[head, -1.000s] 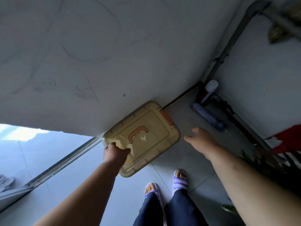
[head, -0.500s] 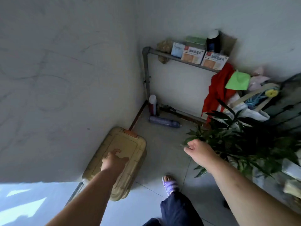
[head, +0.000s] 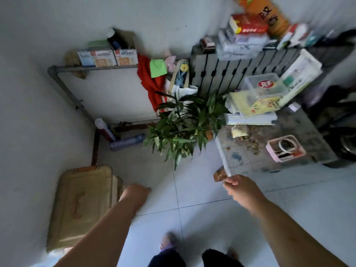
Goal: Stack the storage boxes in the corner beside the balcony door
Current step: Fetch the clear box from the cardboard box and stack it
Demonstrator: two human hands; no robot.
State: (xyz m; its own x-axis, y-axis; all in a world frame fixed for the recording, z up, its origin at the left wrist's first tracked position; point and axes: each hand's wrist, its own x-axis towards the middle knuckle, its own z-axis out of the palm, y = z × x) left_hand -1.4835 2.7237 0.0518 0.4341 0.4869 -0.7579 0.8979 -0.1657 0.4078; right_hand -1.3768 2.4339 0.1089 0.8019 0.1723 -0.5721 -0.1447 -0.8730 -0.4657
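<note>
Pale tiled floor (head: 202, 218) fills the lower frame; white wall (head: 28, 112) runs up the left side and meets a second wall at a corner at upper left. Grey radiator (head: 231, 74) stands against the far wall with packets piled on top; a low stone-topped table (head: 269, 160) sits just in front of it, carrying books, a clear tub and a pink basket (head: 285, 151).

Tan storage box (head: 82, 205) lies on the floor tight against the left wall, lid up; its long axis runs along the wall, from the bottom of the frame up toward the corner; the end with the orange latch (head: 87, 168) points at the corner; the lid handle lies along the same axis.

Potted plant (head: 185, 128) stands between box and table, well apart from the box; red cloth (head: 150, 85) hangs beside the radiator; a grey pipe (head: 63, 83) bends down the corner, cartons resting on its top run; a blue bottle (head: 127, 141) lies on the floor near the pipe's foot.

Left hand (head: 136, 191) hangs just beside the box's far right corner, fingers relaxed, gripping nothing; blur hides whether it touches the box. Right hand (head: 240, 187) hovers near the table's near corner, fingers loosely curled, nothing in it.
</note>
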